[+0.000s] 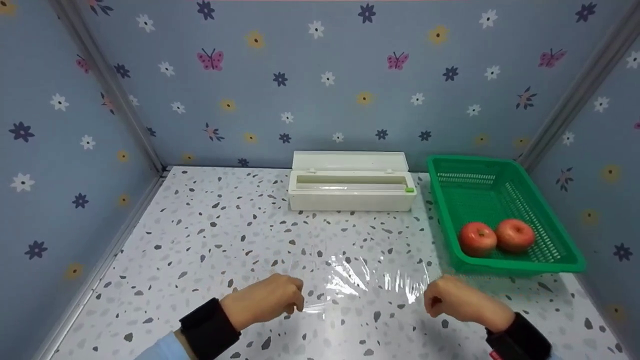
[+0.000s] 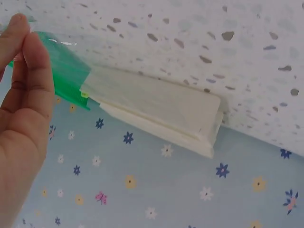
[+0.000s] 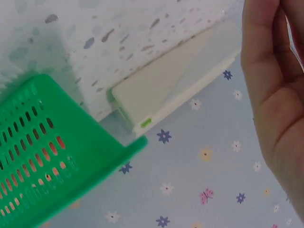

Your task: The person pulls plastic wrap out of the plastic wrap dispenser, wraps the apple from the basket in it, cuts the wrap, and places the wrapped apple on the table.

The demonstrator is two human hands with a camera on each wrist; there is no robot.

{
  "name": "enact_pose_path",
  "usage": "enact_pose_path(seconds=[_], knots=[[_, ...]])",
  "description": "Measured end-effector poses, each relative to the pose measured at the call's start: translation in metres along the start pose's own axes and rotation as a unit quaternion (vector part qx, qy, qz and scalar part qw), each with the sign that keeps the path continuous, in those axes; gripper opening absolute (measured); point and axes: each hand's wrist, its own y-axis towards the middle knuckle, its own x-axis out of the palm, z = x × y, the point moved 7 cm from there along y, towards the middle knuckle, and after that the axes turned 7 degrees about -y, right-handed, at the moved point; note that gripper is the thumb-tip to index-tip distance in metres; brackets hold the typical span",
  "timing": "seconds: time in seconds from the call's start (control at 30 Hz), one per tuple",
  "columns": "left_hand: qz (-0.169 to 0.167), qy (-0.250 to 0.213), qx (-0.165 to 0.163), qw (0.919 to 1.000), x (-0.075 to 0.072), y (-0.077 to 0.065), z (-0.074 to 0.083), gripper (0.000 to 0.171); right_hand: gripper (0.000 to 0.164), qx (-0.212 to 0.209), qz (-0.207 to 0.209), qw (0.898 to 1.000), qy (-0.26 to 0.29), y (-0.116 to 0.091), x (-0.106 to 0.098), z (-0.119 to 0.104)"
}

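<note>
A clear sheet of cling film [image 1: 345,280] stretches between the two hands above the speckled table, seen mainly by its shiny creases. My left hand [image 1: 272,298] pinches its left side between thumb and fingertips; the left wrist view shows this pinch of the left hand [image 2: 28,71] up close. At the other side, my right hand [image 1: 462,301] grips the film with curled fingers, its fingertips cut off in the right wrist view. Behind the film sits a white cling film dispenser [image 1: 352,200], lid raised, a roll inside and a green slider [image 1: 410,190] at its right end.
To the right stands a green plastic basket [image 1: 445,210] with two red apples, the left apple [image 1: 478,239] beside the right apple [image 1: 515,235]. Flower-patterned walls [image 1: 320,90] enclose the speckled table [image 1: 210,225] at the back and both sides.
</note>
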Motion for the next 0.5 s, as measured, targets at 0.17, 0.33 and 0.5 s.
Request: enact_pose_path(seconds=[0.17,0.33,0.5], knots=[[-0.043,-0.017,-0.03,0.9985,0.027,0.002,-0.014,0.018,0.02,0.006,-0.011,1.0,-0.013,0.011,0.025,0.007],[-0.105,-0.002,-0.05,0.9932,0.054,0.013,-0.026,0.017,0.02,0.034,-0.035,0.998,-0.026,0.018,0.041,0.018],[-0.161,-0.012,-0.096,0.9823,0.072,0.023,-0.041,0.019,0.021,0.028,-0.048,0.997,-0.057,0.026,0.048,0.021]])
